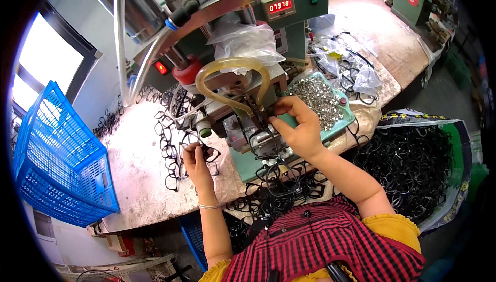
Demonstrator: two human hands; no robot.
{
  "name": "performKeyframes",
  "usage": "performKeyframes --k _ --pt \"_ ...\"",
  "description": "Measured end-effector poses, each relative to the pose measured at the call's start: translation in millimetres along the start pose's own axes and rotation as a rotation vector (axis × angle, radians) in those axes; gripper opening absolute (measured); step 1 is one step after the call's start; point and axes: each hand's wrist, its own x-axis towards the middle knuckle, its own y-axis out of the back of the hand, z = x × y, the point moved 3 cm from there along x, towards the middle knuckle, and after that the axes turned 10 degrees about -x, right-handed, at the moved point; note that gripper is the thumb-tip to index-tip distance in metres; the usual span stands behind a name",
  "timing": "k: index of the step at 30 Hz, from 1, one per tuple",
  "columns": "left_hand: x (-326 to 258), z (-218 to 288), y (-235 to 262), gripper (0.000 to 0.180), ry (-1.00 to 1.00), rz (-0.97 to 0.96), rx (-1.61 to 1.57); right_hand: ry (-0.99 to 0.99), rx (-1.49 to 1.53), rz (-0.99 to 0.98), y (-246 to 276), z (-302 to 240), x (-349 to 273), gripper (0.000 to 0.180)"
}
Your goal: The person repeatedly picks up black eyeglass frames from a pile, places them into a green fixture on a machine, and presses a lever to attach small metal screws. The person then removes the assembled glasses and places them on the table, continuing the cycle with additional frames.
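Note:
In front of me, my left hand [196,160] is closed in a pinch on a black glasses frame [213,167] over the table, beside a row of similar frames. My right hand [297,129] reaches into the press machine [227,83], thumb and forefinger bent close together at its fixture. What those fingertips grip is too small and shaded to make out. Another black glasses frame [268,156] sits at the fixture just left of my right hand. A green tray [338,123] of small shiny metal pieces [318,98] stands beyond that hand.
Linked black frames [168,153] lie left of the machine, and more frames pile at the table's front edge. A blue plastic basket [62,163] stands at far left. On the right is a large sack [462,147] full of black frames. Clear plastic bags [367,80] lie behind the tray.

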Motion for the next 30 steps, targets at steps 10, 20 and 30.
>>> performKeyframes --k 10,20,30 --pt "-55.7 124.0 -71.7 0.021 -0.702 -0.213 -0.154 -0.220 0.344 -0.079 -13.9 -15.4 -9.0 0.044" --pt "-89.2 107.2 -136.6 0.030 -0.832 -0.829 0.520 0.148 -0.665 -0.060 42.1 31.5 5.4 0.020" --pt "-81.4 94.3 -135.0 0.032 -0.857 -0.903 0.527 0.139 -0.856 0.138 77.5 98.6 -12.5 0.013"
